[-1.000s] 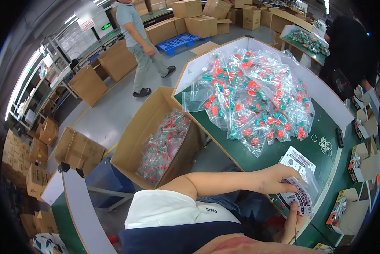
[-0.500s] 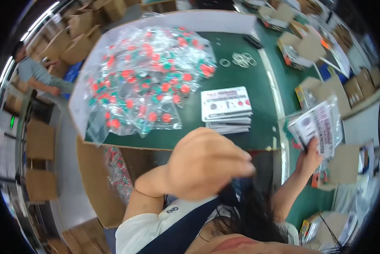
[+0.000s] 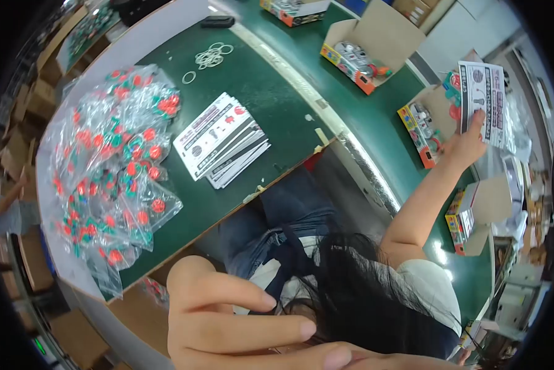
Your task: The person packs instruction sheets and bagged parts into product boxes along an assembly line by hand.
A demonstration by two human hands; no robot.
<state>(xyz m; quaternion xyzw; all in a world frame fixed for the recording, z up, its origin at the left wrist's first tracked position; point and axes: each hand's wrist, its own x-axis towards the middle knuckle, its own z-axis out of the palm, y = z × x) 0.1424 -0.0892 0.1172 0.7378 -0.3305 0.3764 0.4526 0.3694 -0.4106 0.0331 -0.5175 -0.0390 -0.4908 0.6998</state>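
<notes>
Close to the camera at the bottom is my left hand (image 3: 212, 324), empty, its fingers apart in front of my body. At the far right, with the arm stretched out, my right hand (image 3: 466, 145) grips a printed leaflet (image 3: 494, 92) and a clear plastic bag with red and green pieces, beside an open cardboard box (image 3: 420, 132). A stack of similar leaflets (image 3: 218, 139) lies fanned on the green table (image 3: 271, 74). To its left, clear bags of red and green pieces (image 3: 116, 160) form a large heap.
Rubber bands (image 3: 212, 55) and a black object (image 3: 218, 22) lie toward the table's far end. A metal-edged green conveyor (image 3: 351, 105) carries several open boxes, including one holding toy parts (image 3: 356, 61). Another person's arm (image 3: 12, 194) shows at the far left.
The view has turned toward the right. My right hand has carried the leaflet and bag farther over the boxes, and my left hand has come nearer the camera with its fingers spreading.
</notes>
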